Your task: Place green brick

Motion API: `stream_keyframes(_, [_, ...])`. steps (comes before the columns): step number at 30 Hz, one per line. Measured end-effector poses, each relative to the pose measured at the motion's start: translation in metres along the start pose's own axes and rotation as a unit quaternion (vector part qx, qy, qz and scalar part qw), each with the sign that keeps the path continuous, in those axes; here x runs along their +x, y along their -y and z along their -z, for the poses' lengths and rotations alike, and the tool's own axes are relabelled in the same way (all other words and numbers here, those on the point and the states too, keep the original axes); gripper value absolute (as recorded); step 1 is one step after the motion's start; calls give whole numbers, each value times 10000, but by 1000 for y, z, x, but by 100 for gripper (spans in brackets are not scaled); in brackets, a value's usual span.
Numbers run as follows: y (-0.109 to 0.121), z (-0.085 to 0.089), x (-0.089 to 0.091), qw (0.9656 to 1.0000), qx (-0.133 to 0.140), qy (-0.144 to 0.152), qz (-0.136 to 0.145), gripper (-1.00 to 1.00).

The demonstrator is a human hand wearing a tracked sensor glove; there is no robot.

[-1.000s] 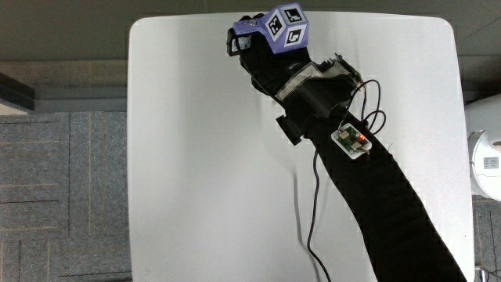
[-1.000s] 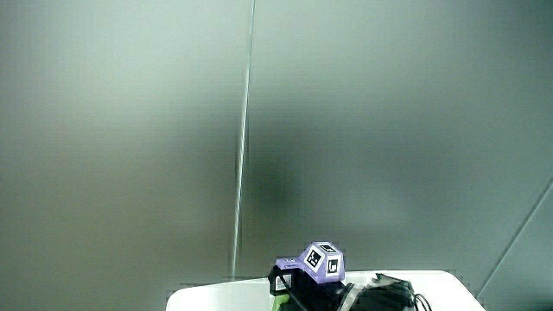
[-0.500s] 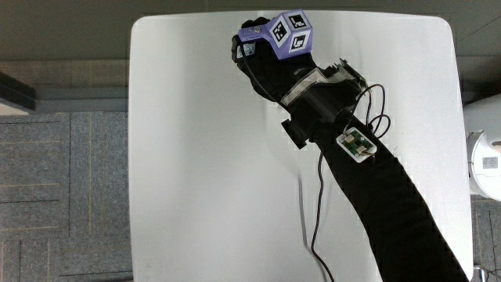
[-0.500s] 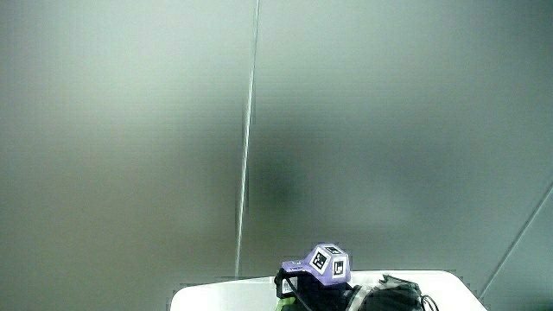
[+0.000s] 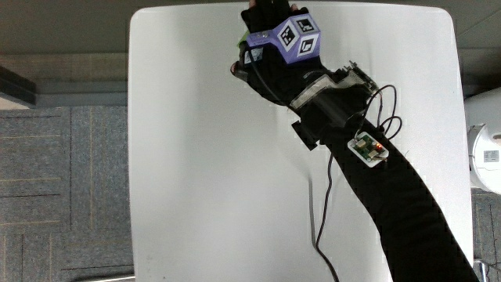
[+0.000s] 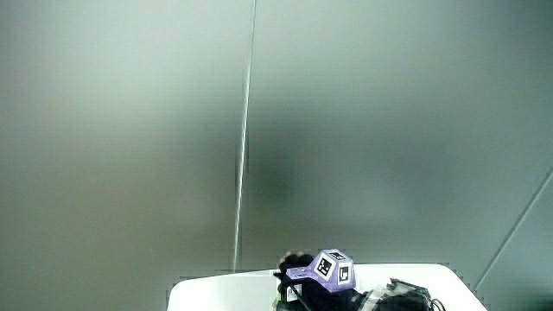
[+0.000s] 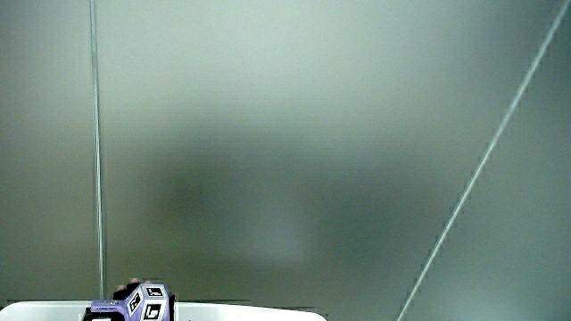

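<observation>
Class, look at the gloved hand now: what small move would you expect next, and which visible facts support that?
Probably a small lowering to set the brick down: the hand sits at the table's edge farthest from the person, low over it in a side view. The brick is hidden.

1. No words, brands or numbers can be read anywhere.
2. The cube on the hand carries black-and-white square code patterns only, not legible text.

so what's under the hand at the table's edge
Only bare white table shows around the hand. The glove and its patterned cube cover whatever lies beneath; no green brick is visible in the main view.
</observation>
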Motion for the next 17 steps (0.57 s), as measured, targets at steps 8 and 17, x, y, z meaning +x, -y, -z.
stream_keyframes(8, [1,1,10,9999,-100,-5,65,-100])
stream_keyframes(17, [12,3,18,9999,-35,-138,-41,-100])
